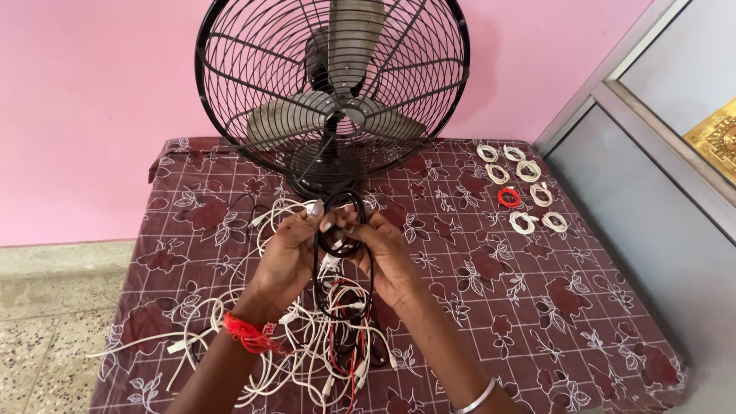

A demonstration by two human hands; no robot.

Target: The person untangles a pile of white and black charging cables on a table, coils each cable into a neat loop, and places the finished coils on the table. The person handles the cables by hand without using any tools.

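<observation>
Both my hands hold a black cable bent into a long loop above the table. My left hand, with a red thread band at the wrist, pinches the loop's top left side. My right hand grips the same loop from the right, fingers wrapped around it. Under my hands lies a tangled pile of white, black and red cables spread over the table's near left part.
A black table fan stands at the back of the table, just behind my hands. Several coiled white cables and one coiled red cable lie in rows at the back right. A maroon floral cloth covers the table. A grey cabinet stands to the right.
</observation>
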